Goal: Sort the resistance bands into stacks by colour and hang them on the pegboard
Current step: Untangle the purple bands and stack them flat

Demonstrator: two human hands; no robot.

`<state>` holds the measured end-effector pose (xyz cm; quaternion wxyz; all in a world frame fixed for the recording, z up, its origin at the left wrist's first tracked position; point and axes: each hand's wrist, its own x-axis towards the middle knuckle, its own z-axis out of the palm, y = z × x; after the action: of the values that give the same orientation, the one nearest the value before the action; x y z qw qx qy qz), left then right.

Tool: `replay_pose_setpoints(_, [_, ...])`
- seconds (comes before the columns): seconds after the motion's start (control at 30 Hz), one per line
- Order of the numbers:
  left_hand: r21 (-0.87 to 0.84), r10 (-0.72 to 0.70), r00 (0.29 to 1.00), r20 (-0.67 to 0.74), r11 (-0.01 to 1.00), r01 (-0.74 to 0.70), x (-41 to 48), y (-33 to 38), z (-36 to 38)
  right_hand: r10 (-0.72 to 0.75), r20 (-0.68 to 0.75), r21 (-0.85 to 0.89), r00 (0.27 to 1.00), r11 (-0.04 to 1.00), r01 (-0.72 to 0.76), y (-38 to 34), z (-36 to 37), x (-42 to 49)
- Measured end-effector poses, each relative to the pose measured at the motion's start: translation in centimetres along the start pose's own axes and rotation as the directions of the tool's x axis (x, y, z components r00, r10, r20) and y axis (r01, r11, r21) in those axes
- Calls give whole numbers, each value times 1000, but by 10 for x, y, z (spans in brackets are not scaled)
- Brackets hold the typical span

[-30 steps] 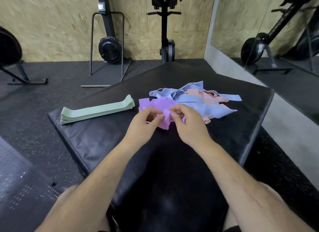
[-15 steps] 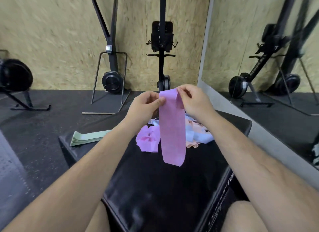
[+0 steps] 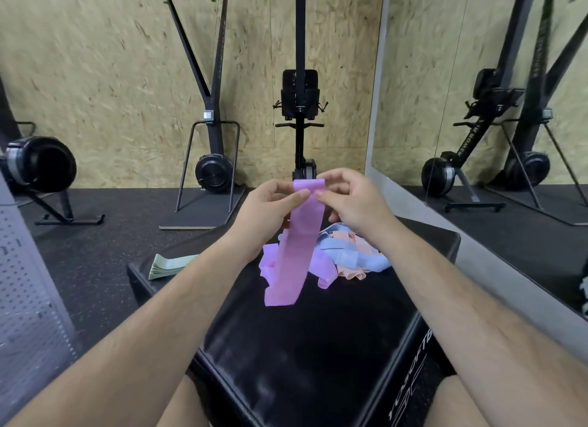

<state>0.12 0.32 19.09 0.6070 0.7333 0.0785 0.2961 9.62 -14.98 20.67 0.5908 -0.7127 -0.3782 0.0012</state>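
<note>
A: Where is the purple band (image 3: 288,251)?
B: Your left hand (image 3: 270,208) and right hand (image 3: 353,200), close together, both pinch its top edge. It hangs with its long axis upright, tail over the box (image 3: 318,347).
A: Which way next?
B: Probably left. The green stack (image 3: 168,264) lies nearer your left hand, the pile (image 3: 350,258) below your right.

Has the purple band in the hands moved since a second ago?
Yes. The purple band has gone up: it lay in the pile on the black box, and now hangs above it, pinched by the left hand and right hand.
</note>
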Motion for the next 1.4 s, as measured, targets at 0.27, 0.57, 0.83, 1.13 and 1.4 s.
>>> replay_pose_setpoints(0.27, [-23, -40, 992, -116, 999, 38, -17, -14, -10, 135, 111, 95, 985, 985, -145, 9, 7, -24])
replay_pose_setpoints(0.57, [11, -62, 997, 46, 998, 62, -33, -17, -8, 88, 80, 123, 993, 988, -98, 9, 4, -25])
replay_pose_setpoints(0.83, [153, 22, 999, -27, 988, -17, -34, -14, -8, 85, 157, 37, 984, 995, -92, 22, 8, -30])
replay_pose_setpoints(1.13, [263, 49, 999, 5, 963, -48, -45, -18, -4, 62, 205, 123, 977, 988, -89, 41, 22, -46])
replay_pose_setpoints(1.4, [134, -68, 998, -3, 989, 68, -44, -56, -3, 136, 255, -50, 957, 991, -127, 83, 37, -55])
